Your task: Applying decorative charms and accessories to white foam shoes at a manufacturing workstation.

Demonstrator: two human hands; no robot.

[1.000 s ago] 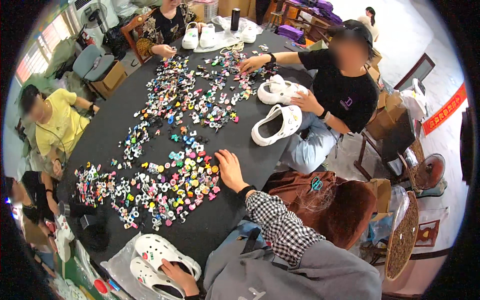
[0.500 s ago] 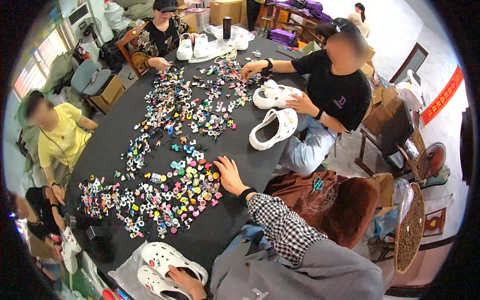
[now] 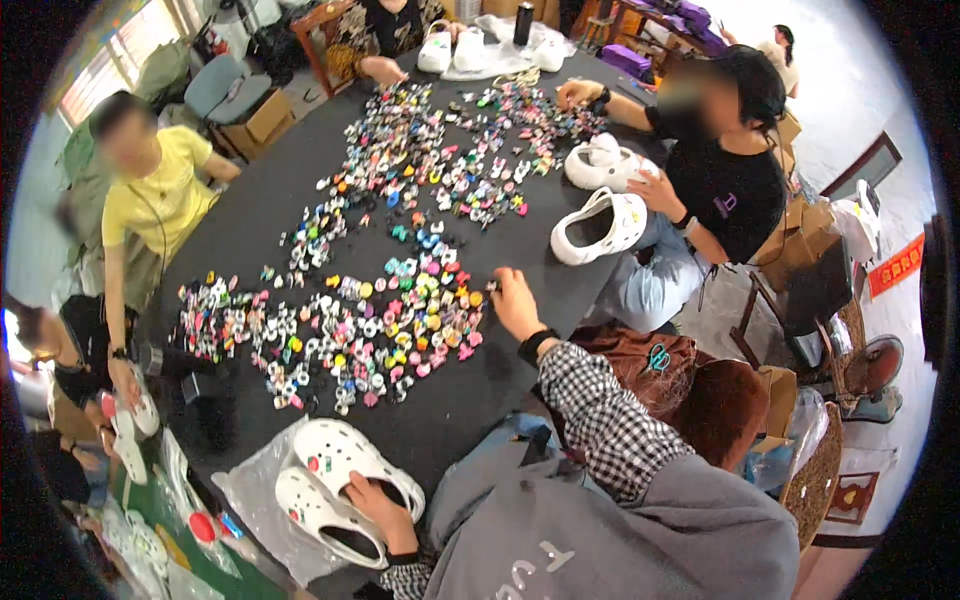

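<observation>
A pair of white clogs (image 3: 345,465) with small charms on them lies at the front edge of the table, on a clear plastic bag (image 3: 255,465). My left hand (image 3: 378,510) holds the clogs, its fingers hooked at the opening of the upper one. Just right of a wide spread of small colourful shoe charms (image 3: 400,330), my right hand (image 3: 515,305) hovers over the black tabletop. Its fingertips are drawn together at a tiny dark thing, too small to make out.
More charms (image 3: 450,150) cover the far part of the black table (image 3: 260,210). Across to the right, a person in black holds a white clog (image 3: 605,165); another clog (image 3: 600,228) lies nearer. White clogs and a dark bottle (image 3: 522,24) stand at the back. A person in yellow (image 3: 165,190) is at left.
My right hand has drawn back from the edge of the charms, and its spread fingers have closed to a pinch. The whole view has shifted. My left hand stays on the clogs.
</observation>
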